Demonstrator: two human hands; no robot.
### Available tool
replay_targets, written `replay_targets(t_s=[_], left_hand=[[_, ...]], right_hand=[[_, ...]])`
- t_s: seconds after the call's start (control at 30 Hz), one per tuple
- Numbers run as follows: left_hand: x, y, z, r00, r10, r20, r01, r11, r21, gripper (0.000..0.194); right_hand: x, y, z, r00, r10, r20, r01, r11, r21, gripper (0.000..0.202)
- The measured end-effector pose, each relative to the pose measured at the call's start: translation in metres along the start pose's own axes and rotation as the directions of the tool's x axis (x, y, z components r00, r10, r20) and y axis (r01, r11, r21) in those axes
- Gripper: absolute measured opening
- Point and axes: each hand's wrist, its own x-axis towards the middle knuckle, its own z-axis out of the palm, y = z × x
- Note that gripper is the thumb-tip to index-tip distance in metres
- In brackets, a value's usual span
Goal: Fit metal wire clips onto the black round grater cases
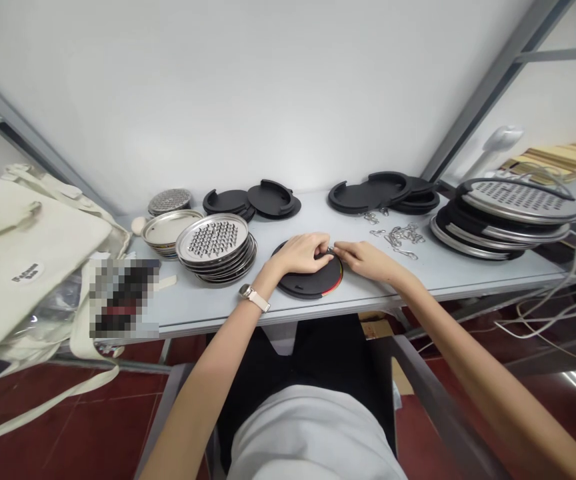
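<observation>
A round black disc point(302, 285) lies flat near the front edge of the table, with a red and yellow strip showing along its right rim. My left hand point(302, 253) rests over its top with curled fingers, gripping it near the right edge. At that same edge my right hand point(367, 261) is closed in a pinch on a small metal clip point(331, 249), partly hidden by the fingertips. Similar loose metal clips point(404, 236) lie in a small heap to the right of my right hand. Left of the disc stands a stack of round metal graters point(218, 239).
Black round holders point(273, 198) and more black holders point(368, 195) lie along the wall. Graters fitted with black rims point(511, 213) are stacked at right, beside loose white cables point(565, 303). A cream canvas bag point(33, 247) hangs over the left end.
</observation>
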Motion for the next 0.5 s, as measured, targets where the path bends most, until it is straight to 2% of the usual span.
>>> replay_targets(t_s=[0.23,0.5], left_hand=[[0.0008,-0.0012,0.0015,1.0,-0.009,0.01,0.009,1.0,-0.008,0.017],[0.0002,-0.003,0.0023,1.0,-0.007,-0.003,0.007,1.0,-0.019,0.019]], right_hand=[[0.0078,0.0009,-0.0064,0.994,0.025,0.106,-0.028,0.999,0.029,0.031],[0.0057,-0.0004,-0.0049,0.994,0.053,0.1,-0.06,0.996,0.064,0.033]])
